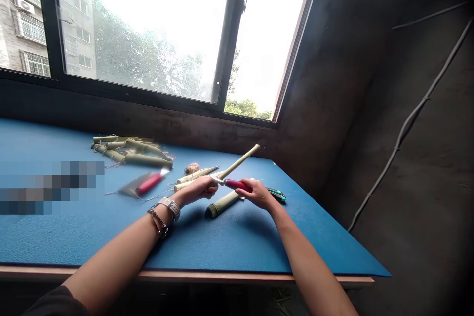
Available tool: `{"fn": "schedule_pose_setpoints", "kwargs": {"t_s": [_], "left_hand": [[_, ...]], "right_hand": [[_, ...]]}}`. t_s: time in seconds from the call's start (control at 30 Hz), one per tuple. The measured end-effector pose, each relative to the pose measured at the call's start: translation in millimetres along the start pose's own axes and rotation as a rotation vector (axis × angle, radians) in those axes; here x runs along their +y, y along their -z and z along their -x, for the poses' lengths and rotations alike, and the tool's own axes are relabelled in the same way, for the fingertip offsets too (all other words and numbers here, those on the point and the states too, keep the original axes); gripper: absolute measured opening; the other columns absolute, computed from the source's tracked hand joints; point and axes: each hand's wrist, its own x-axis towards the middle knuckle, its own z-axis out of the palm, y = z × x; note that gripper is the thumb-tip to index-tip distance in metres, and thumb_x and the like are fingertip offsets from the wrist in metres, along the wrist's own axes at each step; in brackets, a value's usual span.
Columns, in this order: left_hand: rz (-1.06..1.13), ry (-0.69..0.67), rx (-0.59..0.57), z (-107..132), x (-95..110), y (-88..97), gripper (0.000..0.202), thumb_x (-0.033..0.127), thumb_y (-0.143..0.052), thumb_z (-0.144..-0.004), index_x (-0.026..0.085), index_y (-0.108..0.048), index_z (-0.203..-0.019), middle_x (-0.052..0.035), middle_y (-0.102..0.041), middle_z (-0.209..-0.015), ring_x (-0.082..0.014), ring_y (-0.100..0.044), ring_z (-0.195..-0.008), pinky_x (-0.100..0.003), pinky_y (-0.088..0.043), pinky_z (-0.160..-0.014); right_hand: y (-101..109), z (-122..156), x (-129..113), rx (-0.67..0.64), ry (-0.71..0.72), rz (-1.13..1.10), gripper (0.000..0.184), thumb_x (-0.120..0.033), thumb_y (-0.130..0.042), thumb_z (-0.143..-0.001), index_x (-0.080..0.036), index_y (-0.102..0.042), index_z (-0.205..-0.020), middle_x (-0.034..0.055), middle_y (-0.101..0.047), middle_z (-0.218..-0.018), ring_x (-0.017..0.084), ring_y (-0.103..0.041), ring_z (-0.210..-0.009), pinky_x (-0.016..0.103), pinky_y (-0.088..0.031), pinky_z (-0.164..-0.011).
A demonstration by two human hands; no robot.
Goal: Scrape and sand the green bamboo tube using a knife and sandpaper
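Holding bamboo [239, 161] in left hand [196, 190], knife [237, 184] in right hand [257, 194]

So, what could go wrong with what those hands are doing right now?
The red-handled knife in the right hand has its steel blade right by the left hand gripping the pale bamboo stick; a slip could cut that hand. The green-and-black utility knife beside the right hand might also get knocked.

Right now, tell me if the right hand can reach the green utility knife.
Probably yes: the utility knife lies just beside the right hand, nothing between them, but that hand grips the red-handled knife and must likely release it first.
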Motion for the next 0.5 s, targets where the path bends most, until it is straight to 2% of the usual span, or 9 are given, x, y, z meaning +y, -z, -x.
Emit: {"fn": "schedule_pose_setpoints", "kwargs": {"t_s": [0.1,0.23,0.37,0.43,0.5], "left_hand": [[-0.011,-0.006,0.008,-2,-2,1.7,0.026,0.041,-0.044,-0.084,0.016,-0.051,-0.087,0.0075,-0.024,-0.058,-0.0085,-0.017,-0.05,-0.024,-0.014,-0.047],[-0.028,-0.006,0.014,-4,-6,4.0,0.037,0.053,-0.041,-0.085,0.017,-0.049,-0.088,0.008,-0.024,-0.058,-0.0088,-0.018,-0.05,-0.023,-0.016,-0.048],[-0.057,-0.013,-0.006,-2,-6,3.7,0.039,0.054,-0.045,-0.083,0.016,-0.051,-0.087,0.0076,-0.026,-0.058,-0.0083,-0.019,-0.05,-0.023,-0.016,-0.048],[-0.076,-0.023,-0.013,-1,-6,3.6,0.039,0.053,-0.045,-0.084,0.015,-0.052,-0.088,0.0071,-0.027,-0.059,-0.0082,-0.02,-0.05,-0.023,-0.016,-0.048],[-0.1,-0.034,-0.01,-2,-7,4.3,0.04,0.053,-0.043,-0.084,0.015,-0.052,-0.089,0.0071,-0.027,-0.059,-0.0085,-0.02,-0.05,-0.024,-0.016,-0.049]], "right_hand": [[3,-1,3,0.043,-0.024,0.008,0.037,-0.055,-0.054,-0.078,-0.019,-0.063,-0.081,-0.0015,-0.058,-0.065,0.012,-0.048,-0.058,0.021,-0.033,-0.053],[16,-2,21,0.225,-0.145,0.023,0.047,-0.062,-0.044,-0.08,-0.018,-0.06,-0.082,-0.0001,-0.056,-0.064,0.014,-0.049,-0.059,0.023,-0.033,-0.054],[22,-1,34,0.403,-0.276,0.043,0.055,-0.067,-0.035,-0.08,-0.017,-0.058,-0.082,0.0025,-0.054,-0.062,0.017,-0.05,-0.058,0.024,-0.032,-0.052],[21,-1,33,0.412,-0.28,0.039,0.056,-0.067,-0.033,-0.081,-0.016,-0.058,-0.081,0.0026,-0.053,-0.061,0.017,-0.049,-0.057,0.025,-0.032,-0.052],[18,-1,28,0.341,-0.224,0.018,0.053,-0.065,-0.039,-0.08,-0.017,-0.061,-0.082,0.0018,-0.055,-0.062,0.016,-0.05,-0.059,0.024,-0.033,-0.053]]}}
